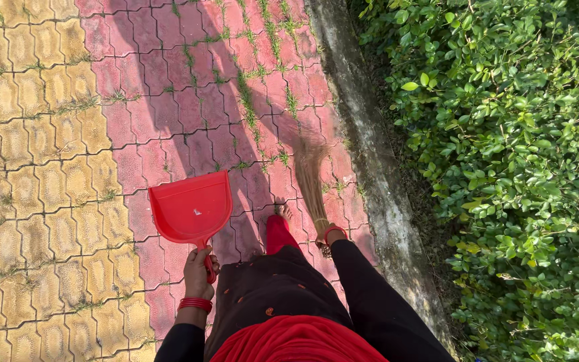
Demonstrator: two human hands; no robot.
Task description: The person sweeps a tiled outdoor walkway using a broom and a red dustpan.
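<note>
A wide path of interlocking paving blocks (55, 134) fills most of the view, yellow on the far left of the left hand's fingers and red beneath and ahead of both hands, with grass in the joints. Off to the right of the right hand's fingers runs a grey concrete kerb (376, 174), and beyond it a dense green hedge (504, 167). The red dustpan (192, 206) stands out ahead of the left hand (199, 271), its scoop held above the red blocks; the fingers are wrapped fully round its handle, thumb on top. A grass broom (311, 175) fans forward from the right hand (330, 236), bristles blurred over the red blocks near the kerb. That hand is closed about the broom's bound end, though its fingers are mostly hidden. Red bangles (196, 304) ring the left wrist, just behind the fingers
</note>
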